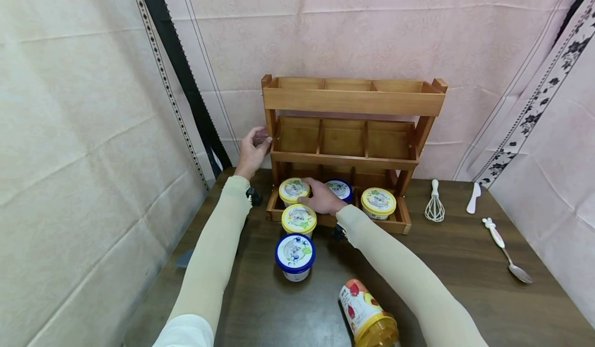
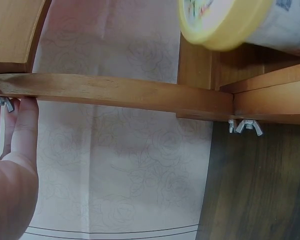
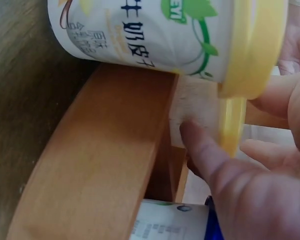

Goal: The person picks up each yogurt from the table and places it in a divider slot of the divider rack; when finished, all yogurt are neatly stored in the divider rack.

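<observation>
A three-tier wooden rack (image 1: 353, 100) stands on the table. My left hand (image 1: 253, 150) touches its left upright; in the left wrist view fingers (image 2: 26, 127) reach the post beside a wing nut (image 2: 1, 103). My right hand (image 1: 322, 197) holds a yellow-lidded tub (image 1: 293, 189) at the bottom tier's left compartment, one finger (image 3: 197, 142) against its wall. Right of that hand, a blue-lidded tub (image 1: 339, 188) and another yellow-lidded tub (image 1: 378, 202) sit in the bottom tier. In front of the rack stand a yellow-lidded tub (image 1: 299, 219) and a blue-lidded tub (image 1: 295, 255).
A bottle with a fruit label (image 1: 360, 305) lies near the table's front edge. On the right are a whisk (image 1: 434, 205), a white-handled spreader (image 1: 473, 198) and a spoon (image 1: 506, 251). Cloth curtains (image 1: 362, 37) hang behind and at both sides.
</observation>
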The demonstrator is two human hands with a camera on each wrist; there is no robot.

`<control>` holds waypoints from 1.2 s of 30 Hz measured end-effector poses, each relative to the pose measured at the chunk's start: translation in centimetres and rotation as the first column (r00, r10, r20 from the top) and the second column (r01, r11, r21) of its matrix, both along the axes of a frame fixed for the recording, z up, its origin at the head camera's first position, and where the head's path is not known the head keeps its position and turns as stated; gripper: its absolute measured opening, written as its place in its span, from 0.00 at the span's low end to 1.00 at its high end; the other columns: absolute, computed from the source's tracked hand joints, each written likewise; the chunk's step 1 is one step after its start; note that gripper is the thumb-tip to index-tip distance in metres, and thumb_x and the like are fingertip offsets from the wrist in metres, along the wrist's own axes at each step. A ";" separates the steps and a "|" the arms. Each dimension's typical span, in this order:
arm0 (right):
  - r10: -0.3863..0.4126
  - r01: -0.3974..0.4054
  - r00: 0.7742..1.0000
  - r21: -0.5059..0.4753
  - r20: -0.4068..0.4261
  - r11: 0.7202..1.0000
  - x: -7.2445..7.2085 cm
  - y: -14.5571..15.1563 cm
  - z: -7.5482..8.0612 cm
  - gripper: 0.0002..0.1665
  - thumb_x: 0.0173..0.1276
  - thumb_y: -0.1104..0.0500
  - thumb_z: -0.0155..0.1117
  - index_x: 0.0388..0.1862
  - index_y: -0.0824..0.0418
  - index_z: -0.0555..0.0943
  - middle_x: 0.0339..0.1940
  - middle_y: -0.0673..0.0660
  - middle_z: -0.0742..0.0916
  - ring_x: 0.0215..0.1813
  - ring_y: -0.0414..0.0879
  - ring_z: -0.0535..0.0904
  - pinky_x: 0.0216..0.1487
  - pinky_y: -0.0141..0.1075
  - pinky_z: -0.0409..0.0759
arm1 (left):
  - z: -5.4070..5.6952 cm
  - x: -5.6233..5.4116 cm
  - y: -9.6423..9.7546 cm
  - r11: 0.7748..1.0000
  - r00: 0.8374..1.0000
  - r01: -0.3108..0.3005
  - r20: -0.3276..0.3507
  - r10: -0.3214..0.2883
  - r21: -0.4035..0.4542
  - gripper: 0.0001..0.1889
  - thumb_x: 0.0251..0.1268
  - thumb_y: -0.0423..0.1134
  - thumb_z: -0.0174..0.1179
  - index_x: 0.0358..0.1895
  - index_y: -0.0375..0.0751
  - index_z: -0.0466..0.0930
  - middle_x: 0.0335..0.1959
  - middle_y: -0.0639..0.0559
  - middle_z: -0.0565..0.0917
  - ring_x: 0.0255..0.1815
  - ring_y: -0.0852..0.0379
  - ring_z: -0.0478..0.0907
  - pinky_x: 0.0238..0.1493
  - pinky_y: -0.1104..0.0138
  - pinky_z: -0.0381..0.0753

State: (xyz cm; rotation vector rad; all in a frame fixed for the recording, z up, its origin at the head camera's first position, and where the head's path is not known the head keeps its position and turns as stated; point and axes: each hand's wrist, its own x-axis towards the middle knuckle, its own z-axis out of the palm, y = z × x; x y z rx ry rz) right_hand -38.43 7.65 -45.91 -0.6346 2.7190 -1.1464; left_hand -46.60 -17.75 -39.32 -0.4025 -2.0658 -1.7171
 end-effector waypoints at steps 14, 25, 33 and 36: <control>0.055 -0.055 0.998 -0.173 -0.009 0.983 2.8 3.6 2.3 0.42 0.78 0.47 0.69 0.83 0.54 0.64 0.84 0.60 0.69 0.85 0.58 0.64 0.77 0.54 0.73 | 0.6 0.2 -0.1 1.000 1.000 0.008 0.003 -0.008 0.004 0.19 0.79 0.41 0.64 0.68 0.49 0.79 0.61 0.46 0.81 0.62 0.49 0.80 0.64 0.57 0.82; 0.053 -0.064 0.997 -0.224 -0.051 0.973 5.3 8.2 1.6 0.38 0.76 0.45 0.70 0.78 0.58 0.71 0.77 0.61 0.77 0.79 0.59 0.73 0.72 0.58 0.78 | 0.6 0.2 0.2 1.000 0.999 -0.020 0.024 0.021 -0.022 0.21 0.81 0.37 0.60 0.72 0.42 0.75 0.65 0.40 0.79 0.66 0.43 0.78 0.67 0.53 0.79; 0.068 -0.074 0.997 -0.247 -0.031 0.966 7.6 11.3 1.6 0.34 0.77 0.49 0.70 0.75 0.61 0.74 0.73 0.62 0.81 0.74 0.62 0.77 0.71 0.66 0.75 | 0.5 0.4 0.1 1.000 1.000 -0.011 0.011 0.011 -0.012 0.19 0.79 0.42 0.63 0.68 0.51 0.79 0.61 0.47 0.81 0.62 0.50 0.80 0.63 0.57 0.82; 0.074 -0.079 0.997 -0.232 -0.027 0.970 8.9 12.2 1.4 0.32 0.77 0.47 0.69 0.73 0.58 0.76 0.70 0.59 0.83 0.72 0.59 0.79 0.71 0.65 0.75 | 0.4 0.4 0.1 1.000 1.000 -0.008 0.004 0.008 -0.013 0.18 0.79 0.43 0.64 0.67 0.52 0.79 0.61 0.47 0.81 0.62 0.50 0.80 0.63 0.56 0.82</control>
